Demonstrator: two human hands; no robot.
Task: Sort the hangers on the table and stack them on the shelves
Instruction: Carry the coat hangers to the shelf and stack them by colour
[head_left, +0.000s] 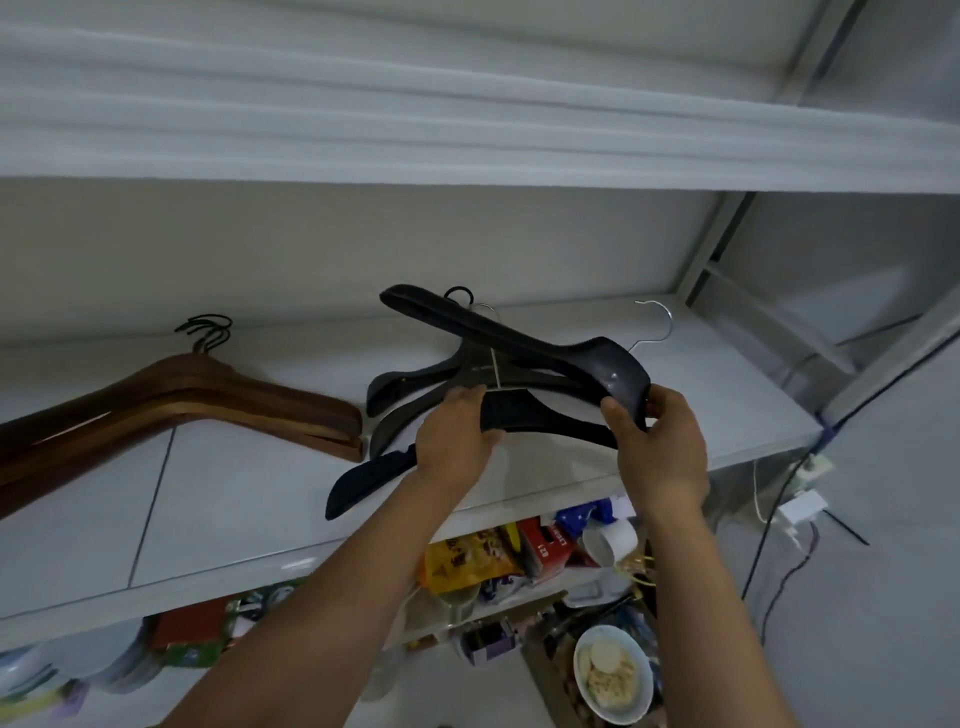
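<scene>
Several black hangers (519, 358) lie in a loose pile on the white shelf (234, 499), their hooks pointing to the back wall. My left hand (457, 436) grips the middle of a lower black hanger (540, 415) in the pile. My right hand (660, 441) pinches the right end of the top black hanger (613, 374), which is tilted across the others. A stack of brown wooden hangers (197, 400) with black hooks lies on the same shelf to the left.
Another white shelf (467, 135) runs overhead. A lower shelf holds snack packets (467, 561), a red box (550, 545) and a white cup (610, 540). A bowl of food (613, 675) sits below. Cables and a power strip (800, 509) hang at right beside the metal shelf post (711, 249).
</scene>
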